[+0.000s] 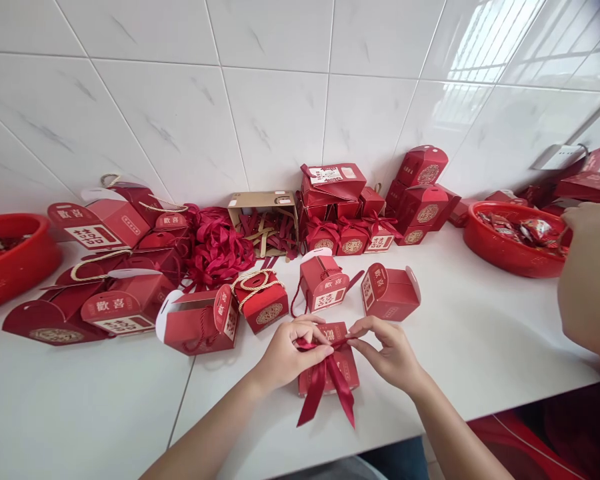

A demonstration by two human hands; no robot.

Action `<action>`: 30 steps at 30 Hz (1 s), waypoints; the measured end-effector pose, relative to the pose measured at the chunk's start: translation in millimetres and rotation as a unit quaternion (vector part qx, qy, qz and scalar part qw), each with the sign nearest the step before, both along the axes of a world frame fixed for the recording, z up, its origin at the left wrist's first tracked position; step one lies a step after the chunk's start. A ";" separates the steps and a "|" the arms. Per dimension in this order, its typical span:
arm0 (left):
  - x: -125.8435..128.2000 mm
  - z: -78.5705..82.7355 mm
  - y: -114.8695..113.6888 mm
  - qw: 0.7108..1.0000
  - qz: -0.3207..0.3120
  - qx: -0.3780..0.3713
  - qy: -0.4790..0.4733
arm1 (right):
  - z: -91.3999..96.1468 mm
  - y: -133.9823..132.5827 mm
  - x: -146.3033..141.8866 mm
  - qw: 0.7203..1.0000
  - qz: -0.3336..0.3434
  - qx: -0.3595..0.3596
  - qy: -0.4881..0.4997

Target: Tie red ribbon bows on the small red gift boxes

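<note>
a white table with a smooth, faintly shiny top carries the red gift box, which sits by its near edge between the person's two hands. left of the gift box a thin seam runs across the tabletop. the left hand lies over the box's top, thumb and fingers pinching the dark red ribbon; the right hand nips the ribbon's other side between thumb and fingertips, and two tails hang down the gift box's front. beyond the gift box, the table meets a wall of glossy white tiles veined in grey, where a barred window's reflection gleams far to the box's right. against that wall, behind the gift box, stand a brown carton of ribbon strips and stacked red boxes; behind and to its left lie a ribbon heap and more favour boxes. well to the gift box's left is a red basin; well to its right, another person's hand is at a second basin holding wrapped pieces.
</note>
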State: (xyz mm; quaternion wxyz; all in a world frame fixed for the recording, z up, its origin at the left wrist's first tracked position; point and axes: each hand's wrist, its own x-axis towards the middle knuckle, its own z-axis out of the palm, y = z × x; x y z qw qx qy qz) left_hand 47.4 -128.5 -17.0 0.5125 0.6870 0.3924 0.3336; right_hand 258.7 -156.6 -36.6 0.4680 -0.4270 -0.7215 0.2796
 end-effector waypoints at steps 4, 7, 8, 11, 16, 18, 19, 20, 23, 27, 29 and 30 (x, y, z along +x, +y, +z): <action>-3.7 -6.6 3.3 1.000 -0.004 0.006 -0.011 | -3.3 0.4 0.0 1.000 -0.028 -0.003 0.005; -7.4 -7.2 5.1 1.000 -0.011 0.000 -0.014 | -5.6 1.0 -1.1 0.998 -0.050 -0.027 0.004; -8.6 -6.2 5.3 1.000 -0.015 -0.005 -0.010 | -6.1 1.0 -1.4 0.998 -0.052 -0.036 0.005; -11.1 -1.5 4.8 0.999 -0.032 -0.017 -0.012 | -7.0 -0.2 -1.7 0.998 -0.046 -0.048 0.017; -7.2 1.7 0.2 0.999 0.002 -0.032 -0.023 | -7.5 -6.0 -2.0 0.998 -0.029 -0.050 0.025; -4.7 0.6 -1.3 1.000 0.015 -0.026 -0.003 | -7.1 -8.0 -2.5 0.998 -0.029 -0.050 0.030; -3.9 -0.2 -1.7 1.000 0.014 -0.021 0.005 | -6.8 -8.7 -2.7 0.998 -0.029 -0.050 0.035; -3.4 -0.9 -1.8 1.000 0.009 -0.016 0.011 | -6.4 -9.2 -2.8 0.997 -0.030 -0.052 0.040; -3.4 -2.7 -1.5 1.000 0.004 -0.008 0.018 | -6.3 -10.0 -2.9 0.996 -0.024 -0.060 0.060; -4.3 -5.2 -0.4 1.000 0.006 -0.010 0.023 | -8.2 -9.5 -3.0 0.993 -0.015 -0.071 0.089; -4.4 -6.8 -0.1 1.000 0.006 -0.008 0.018 | -9.0 -8.5 -3.2 0.993 -0.013 -0.074 0.088; -4.4 -7.7 0.0 1.000 0.005 -0.006 0.015 | -9.6 -8.1 -3.3 0.994 -0.014 -0.074 0.085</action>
